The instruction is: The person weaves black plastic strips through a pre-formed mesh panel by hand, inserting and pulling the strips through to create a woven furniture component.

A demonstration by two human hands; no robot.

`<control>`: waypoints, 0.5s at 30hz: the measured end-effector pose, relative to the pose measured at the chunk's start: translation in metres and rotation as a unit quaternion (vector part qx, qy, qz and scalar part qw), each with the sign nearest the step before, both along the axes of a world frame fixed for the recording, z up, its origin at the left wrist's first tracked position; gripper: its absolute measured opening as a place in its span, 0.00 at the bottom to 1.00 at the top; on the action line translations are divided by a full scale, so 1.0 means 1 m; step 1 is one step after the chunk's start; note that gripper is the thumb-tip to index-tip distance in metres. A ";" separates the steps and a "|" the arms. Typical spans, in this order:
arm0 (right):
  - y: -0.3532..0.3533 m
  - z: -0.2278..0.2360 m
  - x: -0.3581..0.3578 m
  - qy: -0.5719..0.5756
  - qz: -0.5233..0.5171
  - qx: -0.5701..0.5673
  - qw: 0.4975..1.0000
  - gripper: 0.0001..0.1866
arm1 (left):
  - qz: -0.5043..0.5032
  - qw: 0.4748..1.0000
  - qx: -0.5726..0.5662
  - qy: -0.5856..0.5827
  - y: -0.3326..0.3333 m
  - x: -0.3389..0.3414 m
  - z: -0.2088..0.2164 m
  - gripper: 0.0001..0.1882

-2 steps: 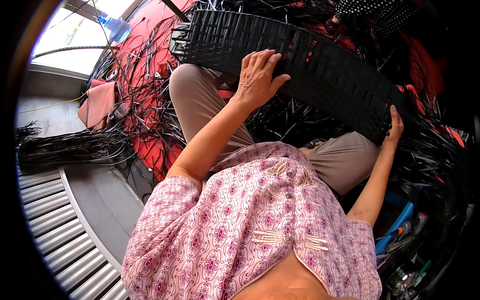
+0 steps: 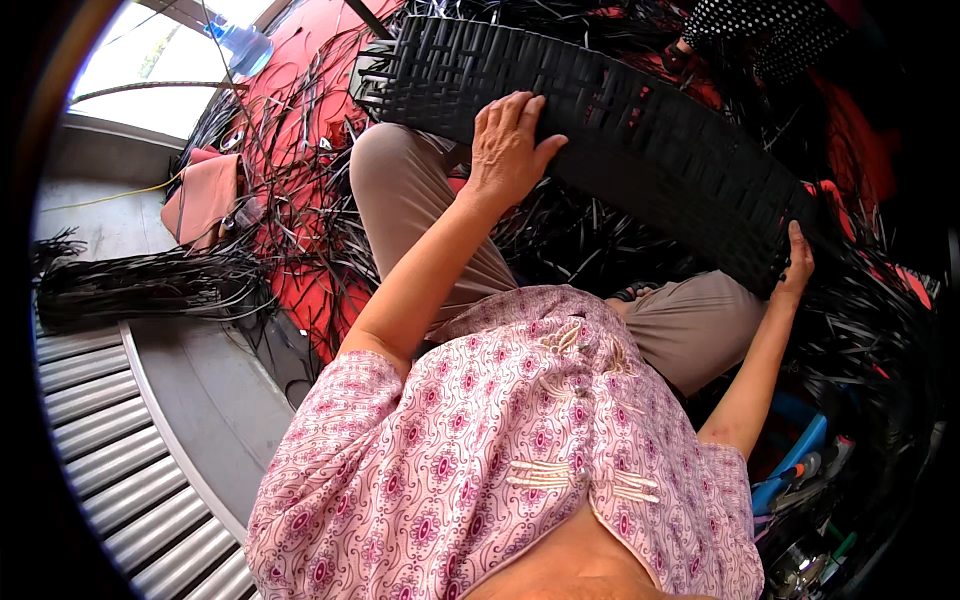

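Observation:
Across my lap lies a long, slightly curved black woven panel (image 2: 640, 165) of flat strips, running from upper left to lower right. My left hand (image 2: 508, 148) rests flat on its near side, left of the middle, fingers stretched out and thumb apart. At the panel's right end my right hand (image 2: 797, 262) grips the edge, some fingers hidden behind it. Loose strip ends stick out at the panel's left end. Small red gaps show through the weave near its far edge.
Loose black strips (image 2: 320, 205) cover much of the red floor covering (image 2: 300, 80). A strip bundle (image 2: 150, 290) lies left, above a slatted metal grille (image 2: 120, 450). A blue water bottle (image 2: 245, 48) and pink cloth (image 2: 205, 198) are upper left. Tools (image 2: 810, 465) lie by a blue container (image 2: 800, 445) at right.
My left hand has slid a little to the left along the panel. The whole view has shifted slightly; my right hand keeps its place at the panel's end.

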State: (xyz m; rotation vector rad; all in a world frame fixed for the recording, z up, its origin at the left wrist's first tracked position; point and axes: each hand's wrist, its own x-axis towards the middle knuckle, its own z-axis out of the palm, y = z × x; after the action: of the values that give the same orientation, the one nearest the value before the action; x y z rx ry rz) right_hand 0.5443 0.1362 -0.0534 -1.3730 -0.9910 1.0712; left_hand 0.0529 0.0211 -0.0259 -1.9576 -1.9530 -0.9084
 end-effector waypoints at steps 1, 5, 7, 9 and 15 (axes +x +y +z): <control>-0.006 0.005 -0.009 0.012 -0.009 0.031 0.999 0.21 | -0.011 1.000 0.001 -0.011 0.001 -0.003 0.001 0.31; -0.008 0.001 -0.005 0.032 -0.005 0.032 0.999 0.19 | -0.053 0.998 0.006 -0.043 0.016 -0.013 0.008 0.32; -0.007 0.001 -0.007 0.039 -0.004 0.035 0.999 0.19 | -0.068 0.995 0.016 -0.070 0.009 -0.021 0.012 0.31; -0.006 -0.002 -0.003 0.026 -0.004 0.032 0.999 0.19 | 0.009 0.999 0.018 -0.040 0.003 -0.031 0.011 0.31; -0.008 0.001 -0.009 0.051 0.022 0.021 0.998 0.19 | 0.069 0.997 0.020 -0.041 0.012 -0.058 -0.002 0.33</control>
State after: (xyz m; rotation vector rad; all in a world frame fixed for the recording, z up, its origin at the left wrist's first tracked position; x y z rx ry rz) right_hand 0.5357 0.1277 -0.0527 -1.2553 -0.9673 1.1361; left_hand -0.0052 0.0336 -0.0284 -1.7645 -2.0697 -0.9963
